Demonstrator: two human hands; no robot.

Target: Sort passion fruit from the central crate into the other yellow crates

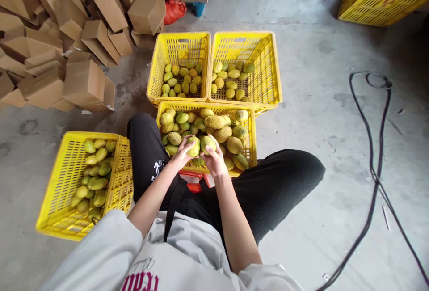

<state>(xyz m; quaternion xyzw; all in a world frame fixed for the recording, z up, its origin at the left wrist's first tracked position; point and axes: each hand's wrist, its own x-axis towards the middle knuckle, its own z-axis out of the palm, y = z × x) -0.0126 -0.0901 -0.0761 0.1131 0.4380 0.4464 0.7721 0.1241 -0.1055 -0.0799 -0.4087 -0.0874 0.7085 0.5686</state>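
Observation:
Over the near edge of a yellow crate [253, 134] full of green-yellow fruits [223, 134], both my hands are raised side by side. My left hand [182, 153] is closed round a green fruit [193, 147]. In my right hand [215, 159] sits another green fruit [208, 144], with the fingers wrapped round its right side. The two fruits are close together, nearly touching. Larger, rough yellowish fruits lie just beyond and to the right of my hands.
Two yellow crates [152, 65] [276, 72] with fewer fruits stand behind the full one. Another fruit crate [53, 183] is at the left. Cardboard boxes [85, 81] are heaped at the upper left. A black cable [373, 183] lies on the floor at the right.

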